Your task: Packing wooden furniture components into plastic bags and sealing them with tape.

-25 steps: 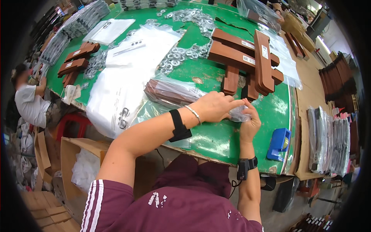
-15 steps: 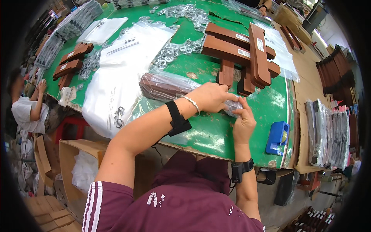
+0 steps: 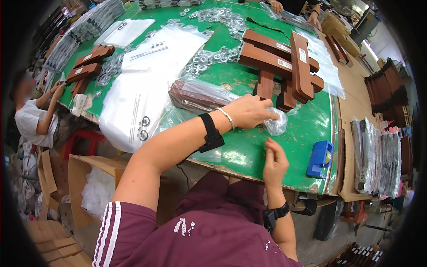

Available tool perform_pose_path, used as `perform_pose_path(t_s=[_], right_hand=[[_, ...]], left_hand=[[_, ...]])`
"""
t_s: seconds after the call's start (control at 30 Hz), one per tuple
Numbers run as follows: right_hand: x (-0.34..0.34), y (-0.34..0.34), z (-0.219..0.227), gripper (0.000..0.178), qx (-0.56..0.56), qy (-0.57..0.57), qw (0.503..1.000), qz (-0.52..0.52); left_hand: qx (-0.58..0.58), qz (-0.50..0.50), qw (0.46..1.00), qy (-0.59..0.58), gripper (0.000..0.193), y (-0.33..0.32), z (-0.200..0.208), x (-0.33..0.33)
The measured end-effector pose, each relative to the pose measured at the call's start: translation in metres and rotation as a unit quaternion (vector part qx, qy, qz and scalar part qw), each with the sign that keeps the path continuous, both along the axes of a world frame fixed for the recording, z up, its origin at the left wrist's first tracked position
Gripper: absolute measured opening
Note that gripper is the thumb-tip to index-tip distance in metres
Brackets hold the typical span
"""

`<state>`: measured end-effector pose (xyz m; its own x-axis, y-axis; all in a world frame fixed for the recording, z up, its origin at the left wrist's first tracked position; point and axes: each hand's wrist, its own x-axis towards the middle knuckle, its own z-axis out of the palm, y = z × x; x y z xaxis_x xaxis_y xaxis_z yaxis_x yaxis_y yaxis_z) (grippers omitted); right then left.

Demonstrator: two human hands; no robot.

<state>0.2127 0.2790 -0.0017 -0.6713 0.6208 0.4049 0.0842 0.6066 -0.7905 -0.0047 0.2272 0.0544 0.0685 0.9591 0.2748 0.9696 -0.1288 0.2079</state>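
Observation:
A long dark brown piece in a clear plastic bag (image 3: 195, 95) lies slantwise on the green table. My left hand (image 3: 251, 112) is closed over the bag's right end, where the loose plastic is bunched up beyond my fingers. My right hand (image 3: 275, 164) is apart from it, just above the table's near edge. Its fingers are curled together, and nothing shows in them. Just beyond my left hand, reddish-brown bars with white labels (image 3: 302, 66) are stacked crosswise.
A blue tape dispenser (image 3: 320, 159) stands right of my right hand. White plastic bags (image 3: 129, 98) lie left, with small bagged metal rings (image 3: 213, 58) behind. More brown pieces (image 3: 84, 71) sit farther left. Another person (image 3: 35, 107) works at the left; another person's hands (image 3: 313, 20) show at the far edge.
My right hand has let go of the bag's bunched end and drawn back toward me. My left hand stays on the bag. A second hand of the person at the far edge has come into view.

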Motion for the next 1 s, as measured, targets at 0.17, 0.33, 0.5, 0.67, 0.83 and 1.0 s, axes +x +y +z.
perform_pose_path(t_s=[0.17,0.33,0.5,0.67,0.83,1.0], right_hand=[[-0.007,0.039,0.017,0.028,-0.311,0.080,0.940,-0.114],[-0.036,0.058,0.026,0.037,-0.412,-0.004,0.909,-0.067],[-0.038,0.075,0.034,0.026,-0.370,-0.050,0.927,-0.037],[-0.042,0.065,0.039,0.015,-0.661,0.104,0.742,0.037],[-0.039,0.057,0.029,0.019,-0.702,0.105,0.701,0.066],[-0.035,0.047,0.038,0.024,-0.594,-0.003,0.802,-0.059]], left_hand=[[0.021,0.034,0.998,0.040,0.042,-0.005,-0.001,0.008],[0.051,0.047,0.997,0.042,0.040,-0.007,-0.007,0.013],[0.073,0.068,0.991,0.086,0.047,-0.009,-0.005,0.019],[0.075,0.109,0.988,0.082,0.050,-0.014,-0.007,0.023],[0.066,0.089,0.992,0.065,0.045,-0.013,-0.006,0.020],[0.094,0.082,0.989,0.085,0.037,-0.010,-0.010,0.015]])
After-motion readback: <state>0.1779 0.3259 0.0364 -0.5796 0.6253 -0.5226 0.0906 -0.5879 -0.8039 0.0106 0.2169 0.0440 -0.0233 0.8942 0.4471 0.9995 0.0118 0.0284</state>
